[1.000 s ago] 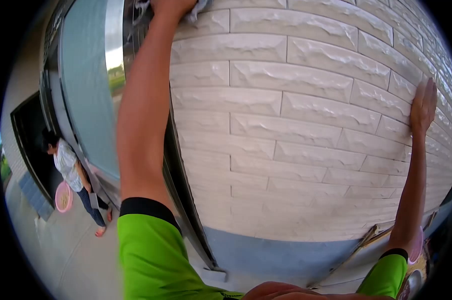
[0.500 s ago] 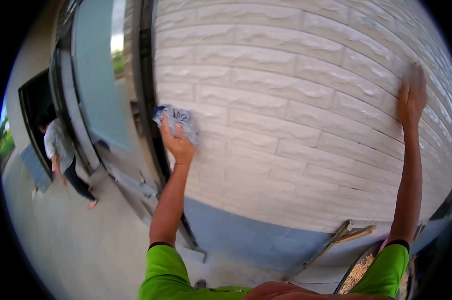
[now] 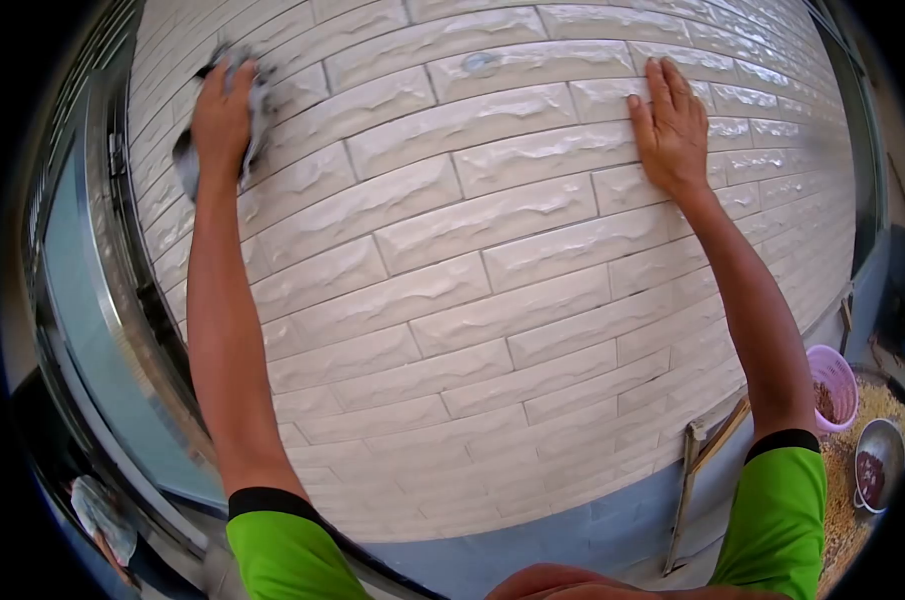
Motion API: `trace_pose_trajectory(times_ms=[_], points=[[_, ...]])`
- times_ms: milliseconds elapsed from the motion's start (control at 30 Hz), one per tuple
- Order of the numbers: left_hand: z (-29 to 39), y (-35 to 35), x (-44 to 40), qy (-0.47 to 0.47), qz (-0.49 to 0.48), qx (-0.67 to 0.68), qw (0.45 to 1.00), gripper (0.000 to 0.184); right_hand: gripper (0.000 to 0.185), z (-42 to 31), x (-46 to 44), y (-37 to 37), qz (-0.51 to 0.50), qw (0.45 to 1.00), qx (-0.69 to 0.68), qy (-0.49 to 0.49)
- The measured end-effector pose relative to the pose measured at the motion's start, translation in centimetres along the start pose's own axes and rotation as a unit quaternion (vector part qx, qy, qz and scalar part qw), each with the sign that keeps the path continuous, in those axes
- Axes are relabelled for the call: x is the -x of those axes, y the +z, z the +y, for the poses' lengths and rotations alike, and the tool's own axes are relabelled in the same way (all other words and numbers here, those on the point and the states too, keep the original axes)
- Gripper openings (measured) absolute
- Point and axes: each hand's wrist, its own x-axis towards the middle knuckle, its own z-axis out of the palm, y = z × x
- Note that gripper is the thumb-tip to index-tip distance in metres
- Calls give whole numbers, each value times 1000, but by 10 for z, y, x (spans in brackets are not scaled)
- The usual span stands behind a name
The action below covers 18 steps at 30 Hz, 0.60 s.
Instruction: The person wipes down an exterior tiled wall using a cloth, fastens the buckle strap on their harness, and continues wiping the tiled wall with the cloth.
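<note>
A white wall of brick-shaped tiles (image 3: 453, 230) fills most of the view. High on its left side, my left hand (image 3: 221, 115) presses a crumpled grey and dark cloth (image 3: 258, 110) against the tiles. Its fingers point up over the cloth, which shows on both sides of the hand and is a little blurred. My right hand (image 3: 673, 135) lies flat on the upper right part of the wall, fingers stretched out, holding nothing.
At the left is a door frame with a pale glass panel (image 3: 88, 290); a person (image 3: 108, 520) is at the lower left. A wooden frame (image 3: 688, 490) leans low on the wall. Lower right hold a pink basket (image 3: 841, 385) and a metal pan (image 3: 878, 450), among grain.
My left hand has moved the cloth higher up the wall. My right hand still lies flat on the tiles. The view has turned rightward, bringing the basket and pan into sight.
</note>
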Motion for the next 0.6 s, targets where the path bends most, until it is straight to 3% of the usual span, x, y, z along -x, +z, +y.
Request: trace_pose_trajectory(times_ms=[100,133,167,200,233,267,300,367,400,467,533,567,600], points=[[63,70,-27,26,-80,32,996,68,57,1,-1,1,15,1000,-24,-5],[88,96,-23,65,-88,34,993,59,58,1,-1,1,8,1000,-13,-4],[96,136,-33,215,-147,-27,965,61,58,2,-1,1,0,1000,-2,-3],[166,144,-5,183,-93,-79,975,61,59,3,-1,2,-8,1000,-3,3],[214,155,12,189,-117,-17,975,44,59,3,-1,1,-8,1000,-10,-3],[242,173,23,211,-138,-103,962,41,60,4,-1,1,-22,1000,-1,8],[255,214,28,240,-72,-137,958,39,60,3,-1,2,-37,999,6,19],[234,328,27,202,139,53,968,39,58,4,-1,5,-29,999,-13,21],[219,315,21,195,141,35,970,39,57,5,-1,5,-29,999,-21,17],[206,263,-2,375,-27,-182,909,38,56,9,-1,7,-31,999,-29,10],[175,193,-28,330,-181,-271,886,32,55,10,-1,6,-29,999,-24,3],[139,195,-39,163,42,-63,984,25,55,11,0,6,-30,999,-32,3],[98,174,-45,240,112,-133,955,24,54,12,-1,7,-26,999,-33,-2]])
